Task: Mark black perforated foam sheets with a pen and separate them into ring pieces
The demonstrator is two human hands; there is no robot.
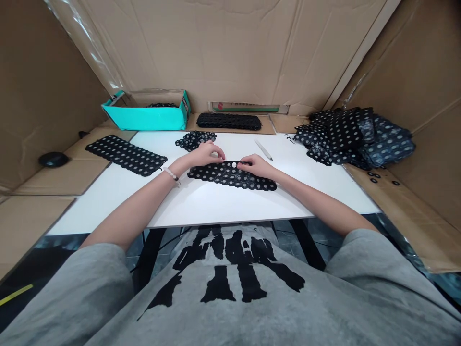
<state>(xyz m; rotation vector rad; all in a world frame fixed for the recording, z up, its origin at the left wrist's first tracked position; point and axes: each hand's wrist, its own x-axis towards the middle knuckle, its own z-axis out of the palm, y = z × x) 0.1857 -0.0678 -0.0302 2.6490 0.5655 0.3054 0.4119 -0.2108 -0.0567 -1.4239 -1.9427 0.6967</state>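
A black sheet [232,178] patterned with rows of pale round dots and with a scalloped edge lies on the white board in front of me. My left hand [206,154] is curled, its thumb and index fingertips closed at the sheet's upper edge. Pinching the same edge a little to the right is my right hand [256,166]. Between the two hands one spot shows bright white, perhaps a hole. Just behind my left hand sits a small heap of black dotted pieces [194,139]. Fine detail at the fingertips is too small to make out.
Another dotted sheet [126,154] lies at left, near a black mouse [53,159]. Behind stand a turquoise box [151,117] and a black stack [229,121]. A pale pen-like tool [264,150] lies right of centre. Dotted sheets [342,129] pile up at right, near loose black rings [373,178].
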